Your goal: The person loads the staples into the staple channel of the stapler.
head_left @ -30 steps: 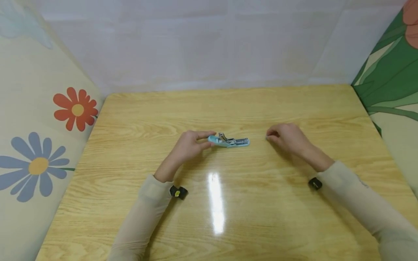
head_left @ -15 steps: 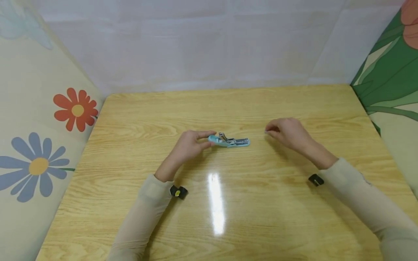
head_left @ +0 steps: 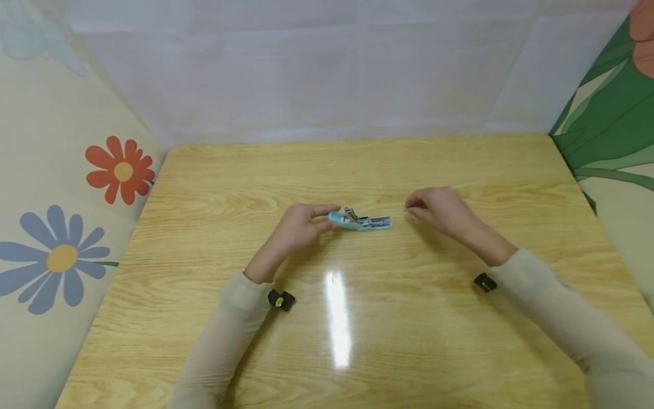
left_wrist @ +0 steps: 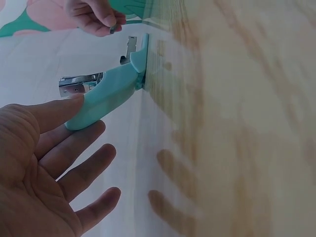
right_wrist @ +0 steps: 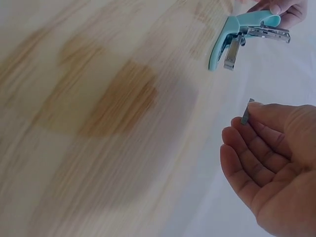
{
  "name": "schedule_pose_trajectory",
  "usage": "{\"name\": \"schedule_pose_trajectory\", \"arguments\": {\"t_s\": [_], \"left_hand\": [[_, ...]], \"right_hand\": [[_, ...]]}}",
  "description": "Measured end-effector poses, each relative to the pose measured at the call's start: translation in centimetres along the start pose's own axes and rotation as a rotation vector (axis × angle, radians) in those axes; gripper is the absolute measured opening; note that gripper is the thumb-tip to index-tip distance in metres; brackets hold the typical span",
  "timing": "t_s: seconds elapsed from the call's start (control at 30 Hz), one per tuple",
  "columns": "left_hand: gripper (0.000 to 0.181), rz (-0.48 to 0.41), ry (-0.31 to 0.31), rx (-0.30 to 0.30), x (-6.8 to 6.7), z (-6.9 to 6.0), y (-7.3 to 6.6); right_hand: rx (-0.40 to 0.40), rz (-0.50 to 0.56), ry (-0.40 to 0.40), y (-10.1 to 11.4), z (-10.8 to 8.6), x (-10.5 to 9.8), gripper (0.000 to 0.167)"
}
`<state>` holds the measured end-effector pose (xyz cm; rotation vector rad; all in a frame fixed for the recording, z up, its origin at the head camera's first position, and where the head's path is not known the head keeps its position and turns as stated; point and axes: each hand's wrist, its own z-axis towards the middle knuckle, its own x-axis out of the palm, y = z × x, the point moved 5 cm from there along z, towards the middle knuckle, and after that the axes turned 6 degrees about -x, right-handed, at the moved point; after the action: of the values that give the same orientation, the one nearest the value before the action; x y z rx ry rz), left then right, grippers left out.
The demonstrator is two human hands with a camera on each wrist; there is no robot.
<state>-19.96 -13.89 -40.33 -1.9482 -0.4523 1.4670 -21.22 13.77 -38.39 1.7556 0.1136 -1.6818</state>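
Behind your bare left hand (head_left: 302, 224) and right hand (head_left: 443, 210), you wear a pale beige left sleeve (head_left: 225, 332) and right sleeve (head_left: 554, 315), a yellow-marked black left wrist camera (head_left: 287, 301) and a black right wrist camera (head_left: 485, 282).

Nothing legible
No words, numbers or brand marks can be read on the stapler (left_wrist: 109, 90) or around it.

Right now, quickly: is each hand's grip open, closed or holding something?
Left hand: holding the opened teal stapler by one end.
Right hand: pinching a small grey strip.
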Motion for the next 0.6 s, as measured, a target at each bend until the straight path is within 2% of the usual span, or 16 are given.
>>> {"name": "schedule_pose_trajectory", "arguments": {"t_s": [0.6], "left_hand": [[0.039, 0.010, 0.002, -0.007, -0.1, 0.0, -0.2]], "right_hand": [[-0.048, -0.006, 0.031, 2.0, 1.2, 1.0, 0.015]]}}
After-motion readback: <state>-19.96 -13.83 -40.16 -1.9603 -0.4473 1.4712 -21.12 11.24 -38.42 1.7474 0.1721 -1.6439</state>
